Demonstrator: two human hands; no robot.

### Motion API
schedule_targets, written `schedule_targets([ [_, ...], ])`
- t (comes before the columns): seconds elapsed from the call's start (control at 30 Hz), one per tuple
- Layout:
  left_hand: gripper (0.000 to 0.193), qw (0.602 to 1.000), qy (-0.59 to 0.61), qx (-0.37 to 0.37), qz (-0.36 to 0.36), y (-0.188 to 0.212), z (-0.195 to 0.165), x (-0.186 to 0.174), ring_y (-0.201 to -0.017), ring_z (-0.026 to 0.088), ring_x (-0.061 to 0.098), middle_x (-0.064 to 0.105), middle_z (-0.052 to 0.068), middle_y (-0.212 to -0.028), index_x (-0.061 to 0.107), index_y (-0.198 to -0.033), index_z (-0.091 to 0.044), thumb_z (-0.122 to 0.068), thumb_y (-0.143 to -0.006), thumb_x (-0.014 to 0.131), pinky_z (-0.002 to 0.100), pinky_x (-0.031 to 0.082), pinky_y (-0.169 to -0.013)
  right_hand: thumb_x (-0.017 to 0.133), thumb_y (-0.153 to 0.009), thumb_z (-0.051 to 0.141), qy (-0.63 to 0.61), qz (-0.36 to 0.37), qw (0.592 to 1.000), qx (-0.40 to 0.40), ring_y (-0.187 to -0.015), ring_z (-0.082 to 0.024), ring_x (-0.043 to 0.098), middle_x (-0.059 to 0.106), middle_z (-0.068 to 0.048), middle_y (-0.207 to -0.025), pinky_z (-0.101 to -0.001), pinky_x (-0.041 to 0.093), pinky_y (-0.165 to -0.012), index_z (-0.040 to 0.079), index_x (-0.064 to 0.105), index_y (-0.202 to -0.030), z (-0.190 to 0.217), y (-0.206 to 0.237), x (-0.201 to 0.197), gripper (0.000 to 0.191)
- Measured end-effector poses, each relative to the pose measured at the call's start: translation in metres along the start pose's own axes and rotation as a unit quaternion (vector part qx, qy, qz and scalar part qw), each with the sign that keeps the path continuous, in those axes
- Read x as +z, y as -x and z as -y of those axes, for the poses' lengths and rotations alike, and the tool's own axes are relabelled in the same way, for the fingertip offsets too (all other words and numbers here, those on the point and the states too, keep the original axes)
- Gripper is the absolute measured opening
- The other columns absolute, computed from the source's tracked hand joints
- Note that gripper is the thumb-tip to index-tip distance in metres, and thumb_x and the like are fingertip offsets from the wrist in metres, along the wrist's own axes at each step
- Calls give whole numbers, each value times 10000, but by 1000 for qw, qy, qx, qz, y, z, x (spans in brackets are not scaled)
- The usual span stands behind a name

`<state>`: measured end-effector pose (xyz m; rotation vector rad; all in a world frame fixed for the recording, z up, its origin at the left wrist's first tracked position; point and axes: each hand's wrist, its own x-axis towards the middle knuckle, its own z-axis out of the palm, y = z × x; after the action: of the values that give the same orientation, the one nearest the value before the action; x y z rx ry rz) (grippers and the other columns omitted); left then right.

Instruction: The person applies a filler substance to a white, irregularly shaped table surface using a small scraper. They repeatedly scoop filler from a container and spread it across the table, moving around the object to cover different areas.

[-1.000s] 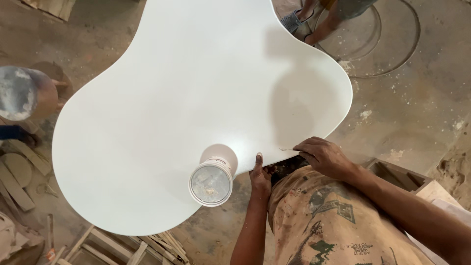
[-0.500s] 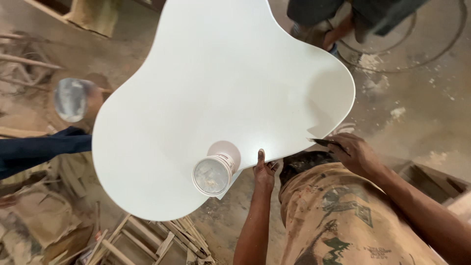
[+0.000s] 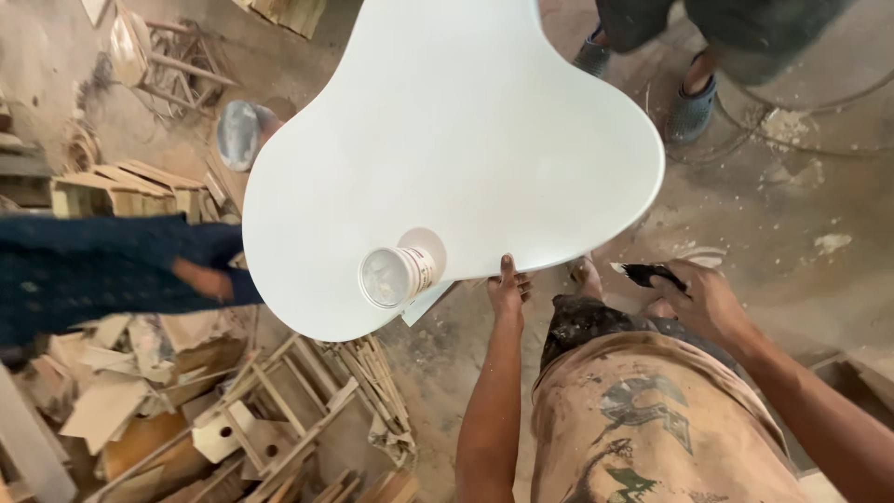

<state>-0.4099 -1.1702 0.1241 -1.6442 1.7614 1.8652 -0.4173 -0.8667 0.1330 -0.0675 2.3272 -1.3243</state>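
My left hand point(image 3: 507, 287) grips the near edge of the white curved board point(image 3: 466, 149) | my right hand point(image 3: 700, 300) closed on a dark-handled tool point(image 3: 649, 274) beside it | white labelled tub point(image 3: 399, 271) standing on the board near my left hand | co-worker's dark-blue sleeve point(image 3: 102, 270) at far-left edge.

Workshop floor clutter

Wooden frames and offcuts point(image 3: 279, 419) lie on dusty ground; 2 sandalled feet point(image 3: 689, 102) stand beyond; a blue sleeve point(image 3: 102, 270) reaches in.
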Motion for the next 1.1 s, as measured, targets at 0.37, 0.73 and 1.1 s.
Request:
schedule_targets([
  [0.37, 479, 964, -212, 146, -59, -34, 50, 10, -559, 188, 580, 652, 78, -675, 647, -936, 20, -448, -962, 749, 337, 453, -515, 647, -949, 133, -163, -84, 983, -2, -804, -257, 662, 727, -195, -968, -405, 517, -747, 34, 726, -1136, -58, 29, -32, 226],
  [0.73, 612, 796, -485, 354, -82, -4, 33, 26, -969, 341, 628, 627, 178, -1124, 544, -1234, -19, -404, -841, 812, 485, 500, -825, 647, -1001, 162, -245, -130, 953, 123, -641, -132, 534, 685, -93, -778, -320, 475, -598, 48, 731, -1164, -86, 47, -41, 216],
  [1.1, 593, 820, -486, 295, -64, 18, 34, 27, -1160, 393, 624, 482, 163, -1391, 423, -1363, -87, -220, -884, 747, 518, 564, -920, 650, -1000, 142, -204, -107, 971, 58, -881, -125, 666, 765, -95, -1001, -314, 530, -804, 25, 719, -1199, -76, 33, -46, 241],
])
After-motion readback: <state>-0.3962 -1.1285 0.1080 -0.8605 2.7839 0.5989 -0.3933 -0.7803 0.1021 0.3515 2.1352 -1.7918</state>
